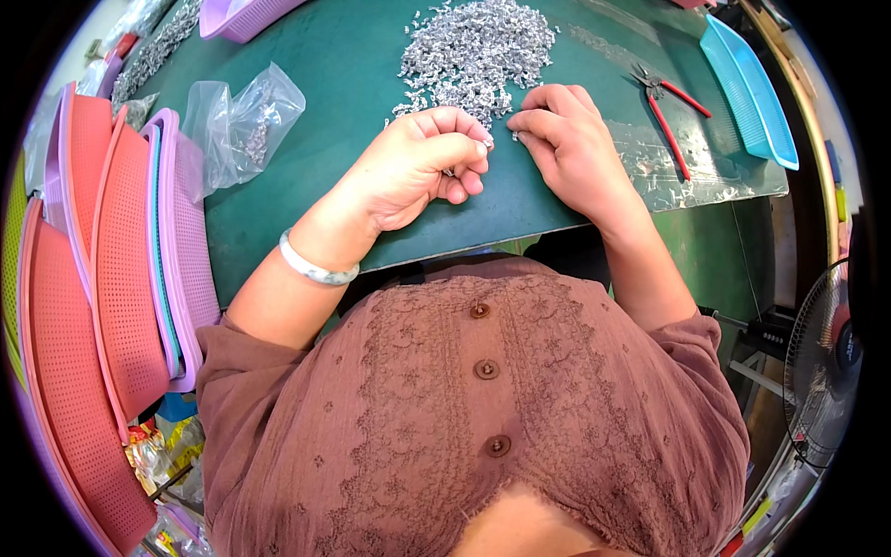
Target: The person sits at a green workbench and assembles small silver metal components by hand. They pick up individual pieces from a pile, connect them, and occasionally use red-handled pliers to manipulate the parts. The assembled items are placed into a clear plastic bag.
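A heap of small silvery metal parts (478, 51) lies on the green tabletop (353, 65), spilling toward my hands. At the heap's near edge my left hand (432, 158) is closed, thumb and forefinger pinching a small metal part (487, 143). Its other fingers are curled, and a bit of metal shows near them. Just to the right, my right hand (568, 144) has its thumb and forefinger close together on another tiny metal part (515, 136). The exact shape of these parts is too small to make out. A gap separates the two hands.
Red-handled pliers (664, 107) lie opened at the right, by a blue basket (750, 93). A clear plastic bag (243, 125) with some parts sits at the left. Stacked pink and purple baskets (130, 260) stand left of the table; a fan (821, 362) stands at the lower right.
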